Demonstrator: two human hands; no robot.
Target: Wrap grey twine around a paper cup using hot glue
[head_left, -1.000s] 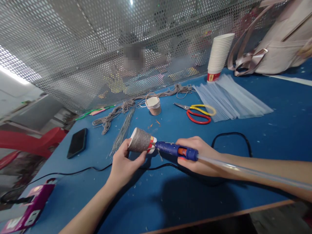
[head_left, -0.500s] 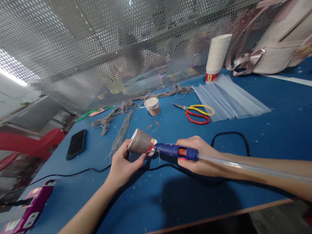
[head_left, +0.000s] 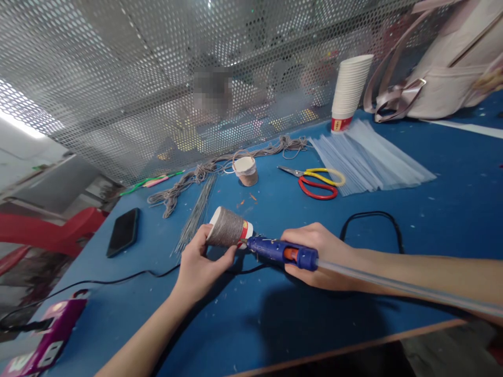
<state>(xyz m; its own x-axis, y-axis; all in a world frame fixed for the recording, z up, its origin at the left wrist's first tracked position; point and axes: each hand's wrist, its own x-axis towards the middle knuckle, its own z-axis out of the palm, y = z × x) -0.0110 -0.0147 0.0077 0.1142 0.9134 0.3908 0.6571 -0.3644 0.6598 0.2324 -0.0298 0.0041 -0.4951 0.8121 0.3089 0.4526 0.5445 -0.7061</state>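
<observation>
My left hand grips a paper cup tipped on its side, its white rim facing left. Grey-brown cord winds round most of its wall, and a red printed band shows near the base on the right. In my right hand is a blue hot glue gun, with a long clear glue stick running out of its back. The gun's nozzle is at the red band, close to my left thumb; whether it touches the cup I cannot tell.
Behind the cup stand a small cord-wrapped cup, scissors, grey cord, thin wires and translucent sheets. Stacked paper cups and a bag are at back right. A phone and purple power strip lie left.
The glue gun's nozzle has shifted slightly down and left along the cup's red band, and its back end has dropped a little. My left hand stays almost still.
</observation>
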